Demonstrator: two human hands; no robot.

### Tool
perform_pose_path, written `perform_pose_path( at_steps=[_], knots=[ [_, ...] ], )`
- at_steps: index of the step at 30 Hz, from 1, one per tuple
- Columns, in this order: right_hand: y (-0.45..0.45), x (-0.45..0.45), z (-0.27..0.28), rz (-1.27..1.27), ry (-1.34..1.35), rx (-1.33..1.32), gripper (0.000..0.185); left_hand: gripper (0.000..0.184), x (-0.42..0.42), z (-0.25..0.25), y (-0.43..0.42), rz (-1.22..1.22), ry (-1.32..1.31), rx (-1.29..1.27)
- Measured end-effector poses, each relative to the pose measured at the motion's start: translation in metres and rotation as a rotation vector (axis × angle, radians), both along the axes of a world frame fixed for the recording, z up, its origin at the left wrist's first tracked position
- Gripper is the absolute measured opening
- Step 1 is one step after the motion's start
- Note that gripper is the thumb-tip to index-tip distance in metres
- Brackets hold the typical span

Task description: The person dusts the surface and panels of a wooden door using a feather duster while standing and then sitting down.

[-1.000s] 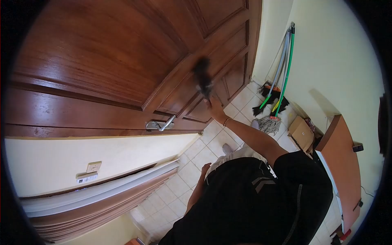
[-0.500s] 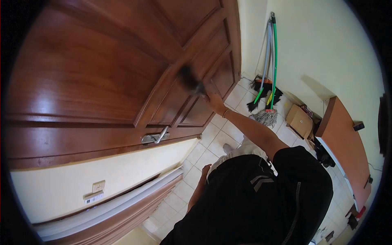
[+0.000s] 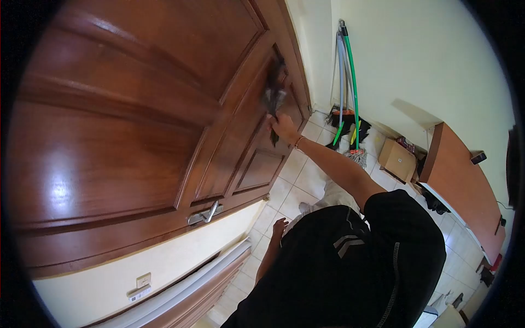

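My right hand (image 3: pixel 284 129) is closed around the handle of a dark duster (image 3: pixel 274 98), held against or just in front of the brown panelled door (image 3: pixel 109 158). The duster's black head is smeared by motion, so I cannot tell whether it touches the wood. Its handle end sticks out below my fist. Low beside my body hangs my left hand (image 3: pixel 280 226), with fingers loosely apart and nothing visible in it. A metal lever handle (image 3: pixel 205 214) sits on the door near its lower edge in view.
Brooms and a mop with a green pole (image 3: pixel 351 87) lean against the wall. A cardboard box (image 3: pixel 398 160) stands on the tiled floor (image 3: pixel 295 167) near a brown wooden furniture panel (image 3: pixel 459 183). A wall socket (image 3: pixel 143 280) lies beyond the door's edge.
My right hand has swung the duster up and slightly right across the door, its head now pointing upward. The view has shifted a little. My left hand stays low at my side.
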State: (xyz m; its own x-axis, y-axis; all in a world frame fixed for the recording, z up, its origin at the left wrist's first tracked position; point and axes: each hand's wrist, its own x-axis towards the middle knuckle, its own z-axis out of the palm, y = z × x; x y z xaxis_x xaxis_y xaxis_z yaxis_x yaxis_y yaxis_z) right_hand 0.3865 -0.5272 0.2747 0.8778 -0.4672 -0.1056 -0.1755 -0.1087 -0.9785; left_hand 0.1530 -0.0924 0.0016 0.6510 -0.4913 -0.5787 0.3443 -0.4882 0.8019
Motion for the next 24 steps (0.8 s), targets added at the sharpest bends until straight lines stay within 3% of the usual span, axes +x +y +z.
perform_pose_path(
  at_steps=[1, 4, 7, 10, 13, 19, 22, 24],
  knots=[
    [-0.007, 0.005, -0.002, -0.043, -0.008, 0.131, 0.022, 0.038, 0.003, 0.002, -0.009, 0.076, 0.073, 0.019],
    [-0.023, 0.013, -0.017, -0.053, -0.143, -0.36, 0.023, 0.039, 0.006, 0.015, -0.036, 0.241, 0.213, 0.059],
    [-0.033, 0.018, -0.006, -0.062, -0.078, 0.155, 0.033, 0.041, 0.007, 0.015, -0.047, 0.221, 0.196, 0.076],
    [-0.041, 0.012, -0.011, -0.047, -0.195, -0.3, 0.043, 0.042, 0.015, 0.013, -0.058, 0.197, 0.253, 0.111],
    [-0.029, 0.008, -0.022, -0.146, -0.134, 0.047, 0.045, 0.041, 0.019, 0.023, -0.064, 0.307, 0.376, 0.145],
    [-0.025, -0.016, -0.064, -0.095, -0.119, -0.146, 0.048, 0.04, 0.031, 0.046, -0.076, 0.294, 0.429, 0.237],
    [-0.025, -0.014, -0.082, -0.069, 0.091, 0.201, 0.042, 0.041, 0.039, 0.063, -0.096, 0.274, 0.433, 0.359],
    [-0.029, -0.021, -0.08, -0.057, 0.029, 0.032, 0.041, 0.041, 0.046, 0.066, -0.105, 0.277, 0.414, 0.371]
  ],
)
